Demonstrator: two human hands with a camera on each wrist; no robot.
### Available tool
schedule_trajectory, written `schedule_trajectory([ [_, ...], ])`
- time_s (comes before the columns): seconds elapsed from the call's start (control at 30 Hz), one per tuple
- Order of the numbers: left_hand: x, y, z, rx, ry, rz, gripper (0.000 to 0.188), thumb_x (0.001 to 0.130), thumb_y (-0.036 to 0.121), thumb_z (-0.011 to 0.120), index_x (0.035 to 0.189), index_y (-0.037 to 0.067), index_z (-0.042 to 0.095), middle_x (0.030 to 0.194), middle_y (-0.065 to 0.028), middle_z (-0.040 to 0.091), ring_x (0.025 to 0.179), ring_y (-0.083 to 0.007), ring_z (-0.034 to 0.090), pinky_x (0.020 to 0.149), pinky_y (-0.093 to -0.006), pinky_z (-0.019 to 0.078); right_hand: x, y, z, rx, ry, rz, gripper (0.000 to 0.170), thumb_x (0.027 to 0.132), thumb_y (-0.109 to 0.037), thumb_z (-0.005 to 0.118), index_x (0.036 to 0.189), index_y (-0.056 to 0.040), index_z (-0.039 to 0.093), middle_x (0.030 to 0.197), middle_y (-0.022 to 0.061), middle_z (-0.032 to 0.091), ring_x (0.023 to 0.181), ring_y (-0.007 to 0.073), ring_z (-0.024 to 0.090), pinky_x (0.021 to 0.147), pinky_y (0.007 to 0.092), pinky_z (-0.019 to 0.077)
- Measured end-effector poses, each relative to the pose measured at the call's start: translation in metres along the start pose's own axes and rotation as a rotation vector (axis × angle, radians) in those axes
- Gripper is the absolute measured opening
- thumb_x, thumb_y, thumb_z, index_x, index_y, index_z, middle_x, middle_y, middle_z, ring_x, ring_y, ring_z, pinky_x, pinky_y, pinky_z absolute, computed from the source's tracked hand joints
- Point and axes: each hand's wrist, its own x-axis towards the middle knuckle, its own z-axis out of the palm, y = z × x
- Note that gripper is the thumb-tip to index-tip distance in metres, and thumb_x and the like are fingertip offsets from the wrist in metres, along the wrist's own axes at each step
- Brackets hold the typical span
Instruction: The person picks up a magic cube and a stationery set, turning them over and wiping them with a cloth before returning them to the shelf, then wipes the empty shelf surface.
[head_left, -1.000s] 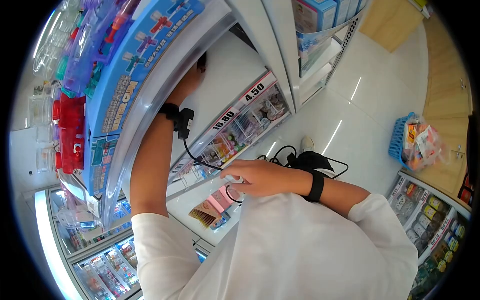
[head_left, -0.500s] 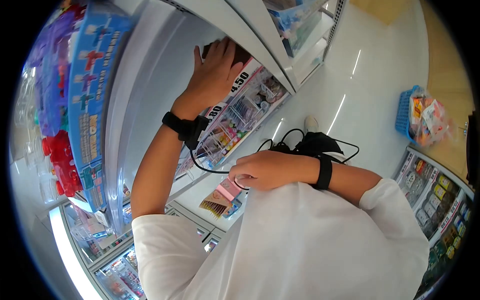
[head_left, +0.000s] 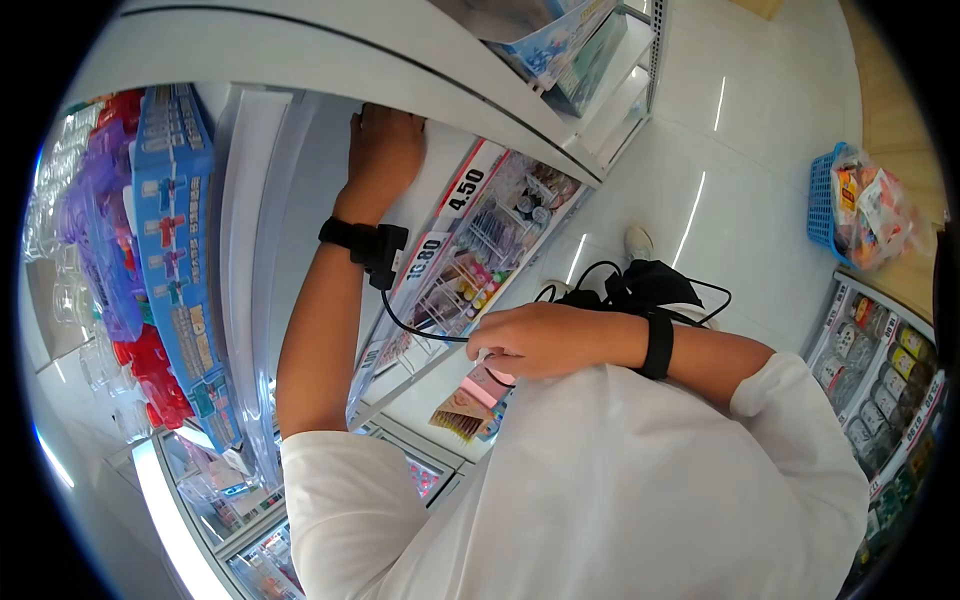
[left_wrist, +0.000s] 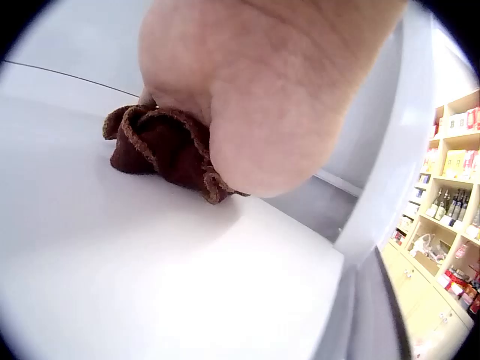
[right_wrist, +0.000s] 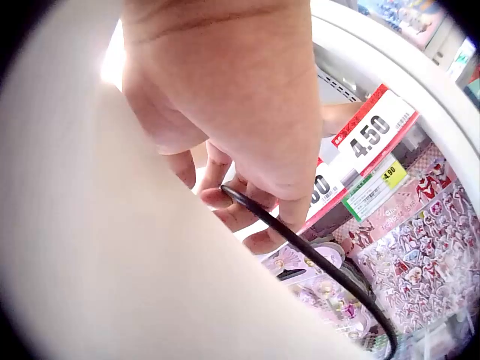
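My left hand (head_left: 385, 155) reaches deep over a white shelf board (left_wrist: 187, 270) behind the price strip. Beneath its palm, a bunched brown cloth (left_wrist: 169, 150) lies against the board in the left wrist view. The hand hides the cloth in the head view, and the fingertips are covered too. Close in front of the white shirt (head_left: 620, 480), my right hand (head_left: 555, 338) has its fingers curled around a thin black cable (right_wrist: 300, 244). That cable runs across to the black device (head_left: 380, 255) strapped on the left wrist.
Boxed water guns (head_left: 175, 260) and clear jars stand left of the shelf. Price tags (head_left: 465, 190) line its front edge, with small packaged goods below. A pink box (head_left: 487, 385) shows under the right hand. On the right are a blue basket (head_left: 822, 195) and shelved jars (head_left: 880, 390).
The left hand slid over the board from near the 4.50 tag toward the back, and its spread fingers drew in. The brown cloth went out of the head view. The right hand stayed at the shirt.
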Motion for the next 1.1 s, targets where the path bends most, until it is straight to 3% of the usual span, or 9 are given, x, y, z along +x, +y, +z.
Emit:
schedule_trajectory([
  [0.1, 0.012, -0.025, 0.013, -0.011, 0.038, 0.035, 0.028, 0.086, 0.011, 0.049, 0.109, 0.001, 0.06, 0.108, -0.0205, 0.061, 0.105, -0.038, 0.055, 0.093, -0.0471, 0.0405, -0.004, 0.004, -0.001, -0.026, 0.077, -0.085, 0.02, 0.088, -0.015, 0.052, 0.103, -0.0047, 0.057, 0.096, 0.0094, 0.055, 0.087, 0.028, 0.057, 0.078, 0.0362, 0.0452],
  [0.2, 0.025, -0.04, 0.018, 0.074, 0.191, 0.242, 0.028, 0.086, 0.014, 0.049, 0.109, 0.002, 0.061, 0.11, -0.0202, 0.061, 0.105, -0.0363, 0.055, 0.092, -0.0446, 0.0421, -0.005, 0.003, -0.009, -0.063, 0.099, -0.092, 0.02, 0.087, -0.015, 0.055, 0.105, -0.0068, 0.056, 0.102, 0.0101, 0.053, 0.091, 0.0301, 0.057, 0.078, 0.0406, 0.0456],
  [0.5, 0.064, -0.074, 0.045, 0.042, 0.2, 0.134, 0.03, 0.087, 0.014, 0.048, 0.112, 0.003, 0.058, 0.111, -0.0216, 0.059, 0.108, -0.0371, 0.054, 0.094, -0.0448, 0.0412, -0.025, 0.001, -0.029, -0.118, 0.306, -0.008, 0.018, 0.089, -0.015, 0.057, 0.105, -0.0076, 0.058, 0.113, 0.0088, 0.052, 0.093, 0.0268, 0.057, 0.08, 0.0352, 0.0465],
  [0.7, 0.06, -0.086, 0.051, 0.029, 0.204, 0.061, 0.031, 0.087, 0.015, 0.047, 0.114, 0.003, 0.056, 0.112, -0.0225, 0.059, 0.109, -0.0376, 0.053, 0.095, -0.0449, 0.0406, -0.033, -0.004, -0.038, -0.047, 0.354, 0.047, 0.02, 0.088, -0.015, 0.057, 0.107, -0.008, 0.059, 0.11, 0.0121, 0.053, 0.101, 0.0307, 0.054, 0.085, 0.0383, 0.045],
  [0.8, 0.057, -0.089, 0.054, 0.024, 0.203, 0.036, 0.032, 0.087, 0.015, 0.047, 0.115, 0.003, 0.055, 0.113, -0.023, 0.058, 0.11, -0.0378, 0.052, 0.095, -0.045, 0.0403, -0.03, -0.003, -0.035, -0.124, 0.363, -0.002, 0.018, 0.087, -0.01, 0.057, 0.104, -0.0073, 0.059, 0.11, 0.0092, 0.053, 0.096, 0.0264, 0.055, 0.08, 0.0345, 0.0462],
  [1.1, 0.048, -0.099, 0.058, 0.021, 0.197, -0.021, 0.034, 0.088, 0.016, 0.045, 0.119, 0.004, 0.051, 0.114, -0.0244, 0.057, 0.113, -0.0386, 0.051, 0.097, -0.0452, 0.0395, -0.029, -0.01, -0.035, -0.128, 0.301, 0.007, 0.017, 0.086, -0.01, 0.059, 0.103, -0.0067, 0.058, 0.108, 0.0106, 0.053, 0.096, 0.027, 0.055, 0.082, 0.0362, 0.0455],
])
